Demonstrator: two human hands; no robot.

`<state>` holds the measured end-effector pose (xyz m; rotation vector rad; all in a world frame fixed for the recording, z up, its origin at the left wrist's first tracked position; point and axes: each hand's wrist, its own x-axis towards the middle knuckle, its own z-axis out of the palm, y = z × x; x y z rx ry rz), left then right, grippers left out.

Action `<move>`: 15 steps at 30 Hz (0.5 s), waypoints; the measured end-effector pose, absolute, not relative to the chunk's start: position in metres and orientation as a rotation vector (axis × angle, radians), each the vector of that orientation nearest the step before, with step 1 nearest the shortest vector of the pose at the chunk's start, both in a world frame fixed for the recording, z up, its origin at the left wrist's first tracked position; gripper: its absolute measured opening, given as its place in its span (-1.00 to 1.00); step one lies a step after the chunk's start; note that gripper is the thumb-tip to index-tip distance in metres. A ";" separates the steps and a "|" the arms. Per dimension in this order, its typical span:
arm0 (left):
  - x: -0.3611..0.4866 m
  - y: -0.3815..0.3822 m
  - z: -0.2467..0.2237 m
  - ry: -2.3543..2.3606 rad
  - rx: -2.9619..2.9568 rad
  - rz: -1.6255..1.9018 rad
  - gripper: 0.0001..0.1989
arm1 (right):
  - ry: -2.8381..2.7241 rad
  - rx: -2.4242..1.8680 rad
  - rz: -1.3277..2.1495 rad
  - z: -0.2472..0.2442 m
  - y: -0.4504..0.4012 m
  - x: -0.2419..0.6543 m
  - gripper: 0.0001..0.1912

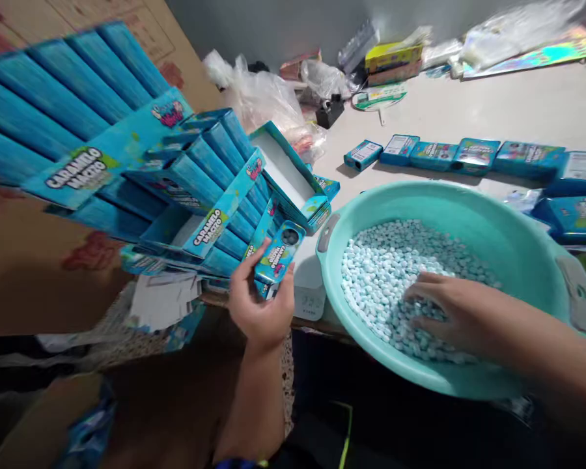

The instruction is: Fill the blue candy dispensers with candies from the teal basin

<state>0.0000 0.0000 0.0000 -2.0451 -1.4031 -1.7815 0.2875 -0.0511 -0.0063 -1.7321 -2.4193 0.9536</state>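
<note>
L hand grip: left hand (260, 306) pinches small blue box (279, 252), thumb on one long edge, fingers on the other; box upright, round window facing up, just left of basin rim.
R hand grip: right hand (452, 312) lies palm-down in the candies (395, 273), fingers curled into the pile; can't tell if anything is held, fingertips buried.
Basin: teal basin (493, 221), 1 only, candies cover its floor, too many to count.
Doing it well (judgement): keep box opening steady & close over basin rim so spills drop back in; scoop small amts.
Boxes behind basin: row of flat boxes (449, 155) on table (517, 104), approx. 6–7 visible, right end blurred.
Left of basin: display cartons (209, 195), 2–3 stacked, plus 1 open tray carton (286, 172).
</note>
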 end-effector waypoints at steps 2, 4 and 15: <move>-0.003 0.003 0.015 -1.252 -2.253 -1.495 -0.47 | -2.438 -1.750 0.924 -0.005 -0.049 0.284 -0.74; -0.006 0.009 0.022 -1.108 -2.370 -1.286 -0.47 | -2.451 -1.755 0.904 -0.003 -0.048 0.282 -0.75; -0.007 0.025 0.007 -0.923 -2.379 -1.235 -0.40 | -2.380 -1.806 0.895 0.002 -0.046 0.280 -0.75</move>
